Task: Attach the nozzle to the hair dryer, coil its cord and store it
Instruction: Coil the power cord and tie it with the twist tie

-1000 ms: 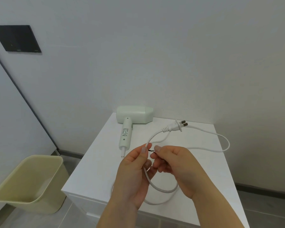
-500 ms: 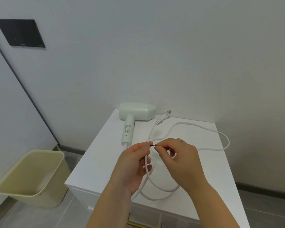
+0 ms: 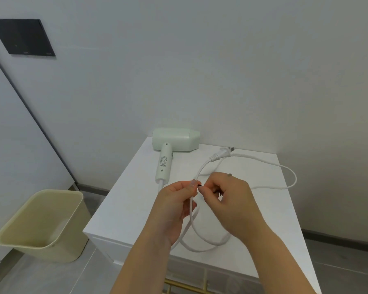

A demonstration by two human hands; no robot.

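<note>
Hair dryer: pale green, lay on its side at the back of the white desk, handle pointing toward the person.
Nozzle end: tapered, appeared already fitted.
Cord: white, in loose loops across the desk, passing up through the left hand.
Plug: at the rear, just right of the dryer.
Left hand: fingers curled round the gathered cord.
Right hand: fingers pressed together, pinching a small black tie just beside the cord.
Handling, judged: cord light, smooth and springy, so loops likely to open; hold where strands cross. Dryer rigid; lift by the handle.
Floor: beige bin, left of the desk.
</note>
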